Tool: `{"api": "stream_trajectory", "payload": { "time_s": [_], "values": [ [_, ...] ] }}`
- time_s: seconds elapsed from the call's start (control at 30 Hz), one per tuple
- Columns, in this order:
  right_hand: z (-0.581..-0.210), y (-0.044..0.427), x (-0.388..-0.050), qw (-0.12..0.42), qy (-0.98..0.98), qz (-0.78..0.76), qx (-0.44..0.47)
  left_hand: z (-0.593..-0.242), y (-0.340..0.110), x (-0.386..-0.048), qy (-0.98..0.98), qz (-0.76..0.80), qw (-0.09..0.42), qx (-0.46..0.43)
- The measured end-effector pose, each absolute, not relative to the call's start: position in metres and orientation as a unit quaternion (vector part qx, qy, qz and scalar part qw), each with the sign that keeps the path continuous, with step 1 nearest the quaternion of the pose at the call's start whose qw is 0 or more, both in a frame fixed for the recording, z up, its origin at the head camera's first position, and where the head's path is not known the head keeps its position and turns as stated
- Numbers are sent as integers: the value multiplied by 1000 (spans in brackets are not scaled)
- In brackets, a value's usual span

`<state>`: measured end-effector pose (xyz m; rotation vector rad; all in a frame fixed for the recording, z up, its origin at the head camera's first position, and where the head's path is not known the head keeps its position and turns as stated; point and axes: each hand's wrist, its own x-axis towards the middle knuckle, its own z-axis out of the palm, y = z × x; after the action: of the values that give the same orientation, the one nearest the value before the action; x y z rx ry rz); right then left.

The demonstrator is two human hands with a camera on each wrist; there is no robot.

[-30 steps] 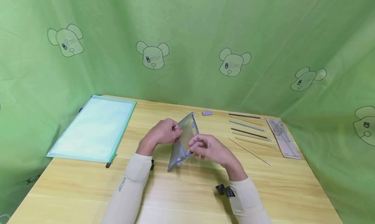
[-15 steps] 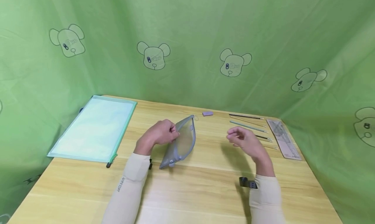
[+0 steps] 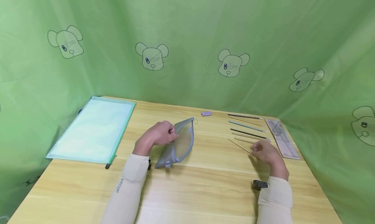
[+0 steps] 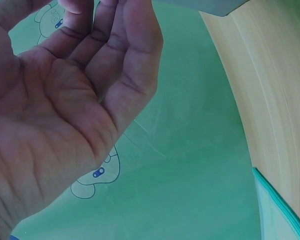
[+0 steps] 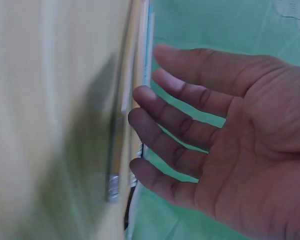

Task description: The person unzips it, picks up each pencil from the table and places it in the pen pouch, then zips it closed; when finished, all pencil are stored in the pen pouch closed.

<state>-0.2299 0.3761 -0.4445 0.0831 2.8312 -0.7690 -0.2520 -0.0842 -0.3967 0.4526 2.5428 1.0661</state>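
Observation:
My left hand (image 3: 160, 133) pinches the near-left edge of a grey zip pouch (image 3: 183, 142), whose mouth gapes toward the right. In the left wrist view only a corner of the pouch (image 4: 217, 6) shows above the curled fingers. Over at the right, my right hand (image 3: 268, 151) hovers at the nearest plain wooden pencil (image 3: 239, 146) and covers its eraser end. The right wrist view has its fingers spread and gently bent beside the pencils, with nothing between them. A metal ferrule of one pencil (image 5: 113, 187) lies just past the fingertips.
Several more pencils, including a blue one (image 3: 247, 126), lie in a row at right. Beyond them is a packaged ruler set (image 3: 282, 139). A purple eraser (image 3: 206, 113) sits at the back. A large teal-edged zip folder (image 3: 93, 129) covers the table's left side.
My right hand has let go of the pouch's mouth and moved right and down to the nearest pencil. The pouch, still in my left hand, has tilted and its mouth has widened.

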Motion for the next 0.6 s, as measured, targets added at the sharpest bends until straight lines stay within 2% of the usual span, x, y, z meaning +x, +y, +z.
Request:
{"api": "stream_trajectory", "payload": {
  "time_s": [0.6],
  "values": [
    [-459, 363, -238, 112, 961, -247, 52, -396, -85, -252, 898, 371, 172, 164]
  ]
}}
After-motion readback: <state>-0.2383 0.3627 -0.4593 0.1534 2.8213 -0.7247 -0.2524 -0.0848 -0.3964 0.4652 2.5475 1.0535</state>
